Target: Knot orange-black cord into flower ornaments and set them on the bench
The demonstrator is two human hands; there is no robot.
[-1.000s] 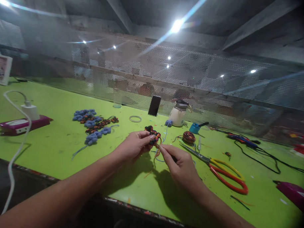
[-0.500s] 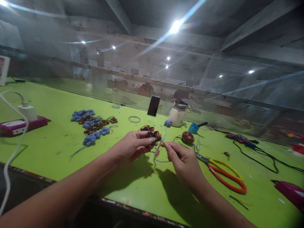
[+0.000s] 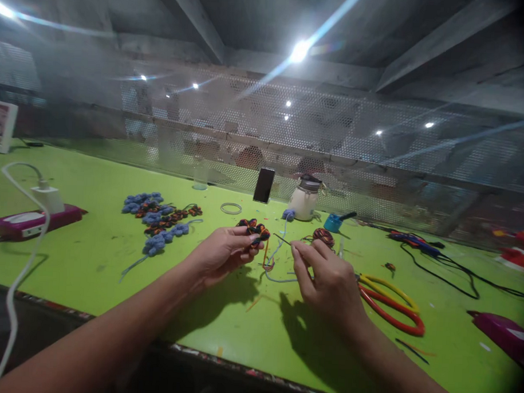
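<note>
My left hand (image 3: 225, 251) pinches a small crocheted piece (image 3: 255, 229) in black, orange and red yarn. From that piece an orange strand (image 3: 265, 255) hangs down toward the table. Between the thumb and fingers of my right hand (image 3: 323, 273) is a thin dark crochet hook (image 3: 281, 239), its tip pointing left and apart from the piece. Just behind my right hand sits a ball of multicoloured yarn (image 3: 323, 237). Scissors (image 3: 396, 304) with yellow and orange-red handles lie partly hidden by that hand.
Blue and dark crocheted flowers (image 3: 158, 221) lie on the left of the green table. A phone (image 3: 263, 185), a white jar (image 3: 304, 199) and a blue pot (image 3: 333, 222) stand behind. Purple power strips (image 3: 37, 220) and dark cables (image 3: 427, 245) lie at the sides.
My right hand has drawn back to the right and slightly down, so the hook now stands free of the crocheted piece. My left hand has shifted slightly left with the piece.
</note>
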